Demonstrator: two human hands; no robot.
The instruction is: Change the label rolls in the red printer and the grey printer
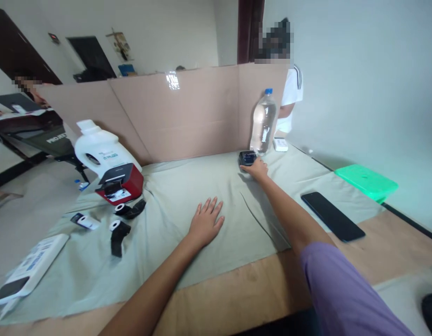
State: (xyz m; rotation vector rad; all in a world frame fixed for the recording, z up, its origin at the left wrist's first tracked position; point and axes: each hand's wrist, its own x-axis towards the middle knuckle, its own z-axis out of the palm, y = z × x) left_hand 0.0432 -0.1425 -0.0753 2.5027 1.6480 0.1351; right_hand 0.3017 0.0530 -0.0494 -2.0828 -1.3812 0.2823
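Note:
My left hand [205, 222] lies flat on the pale green cloth [174, 186], fingers spread, holding nothing. Further back, my right arm reaches out. My right hand [258, 170] grips a small black boxy device [247, 157], thumb at its near left side and fingers around its right. The device rests on or just above the cloth; I cannot tell which. Right behind it stands a large clear water bottle [263, 121] with a blue cap. A thin dark line or cord [254, 214] runs over the cloth below my right arm.
A cardboard screen [188, 116] borders the back. To the left are a white jug [100, 149], a red-black box-shaped device [123, 182], black rolls [121, 233] and a white power strip [34, 263]. A phone [331, 214] and green stool [366, 179] sit right. A person [291, 88] is behind.

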